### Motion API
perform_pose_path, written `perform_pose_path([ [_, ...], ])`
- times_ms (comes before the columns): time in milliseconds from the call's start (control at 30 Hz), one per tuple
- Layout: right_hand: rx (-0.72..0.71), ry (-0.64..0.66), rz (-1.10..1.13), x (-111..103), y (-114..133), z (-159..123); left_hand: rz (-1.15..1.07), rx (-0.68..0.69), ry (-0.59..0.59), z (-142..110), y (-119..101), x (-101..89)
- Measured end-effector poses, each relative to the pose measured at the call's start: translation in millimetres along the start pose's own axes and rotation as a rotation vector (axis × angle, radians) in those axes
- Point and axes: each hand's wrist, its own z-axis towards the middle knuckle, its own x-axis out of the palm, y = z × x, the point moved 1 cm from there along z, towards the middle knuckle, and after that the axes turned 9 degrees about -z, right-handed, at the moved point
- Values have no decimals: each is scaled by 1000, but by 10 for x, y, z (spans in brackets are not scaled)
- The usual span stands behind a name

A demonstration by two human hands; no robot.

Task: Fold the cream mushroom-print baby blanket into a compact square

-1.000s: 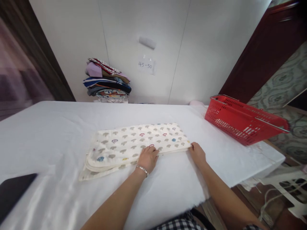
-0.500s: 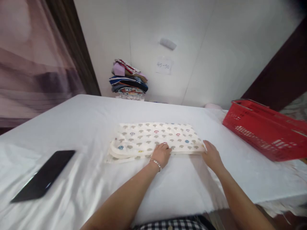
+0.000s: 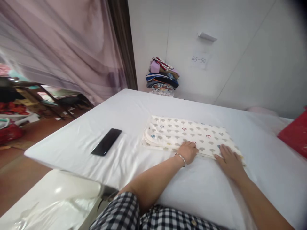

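Observation:
A folded white cloth point(image 3: 177, 129) printed with grey, red and blue mushrooms lies on the white-covered table. Its layers show at the rounded left end. My left hand point(image 3: 188, 152), with a bracelet at the wrist, rests on the near edge around the middle, its fingers laid over the fabric. Toward the right end, my right hand point(image 3: 230, 161) lies flat on top with the fingers spread. Neither hand lifts the cloth.
A black phone point(image 3: 106, 142) lies on the table point(image 3: 107, 111) to the left. Behind the far edge rises a stack of folded clothes point(image 3: 161, 78). A red basket point(image 3: 295, 132) is partly visible at right. A white machine point(image 3: 55, 191) stands front left.
My right hand has let go of the cloth's right corner and now lies flat on it. The left hand stays at the near edge. My view has swung left.

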Motion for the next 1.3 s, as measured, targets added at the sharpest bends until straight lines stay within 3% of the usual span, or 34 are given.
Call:
perform_pose_path([
  [167,7,-59,-16,-12,67,-26,49,-19,-13,-57,21,-35],
  [367,6,-112,-5,-7,116,-33,125,-53,-28,-238,135,-219],
  [733,-2,-95,-29,-136,185,-26,241,-162,-132,-956,658,-784],
  [1167,9,-67,-5,-188,183,-27,360,-75,-82,-1115,742,-788],
  [1300,7,-46,-10,-187,195,-26,354,-147,-128,-1196,765,-808],
])
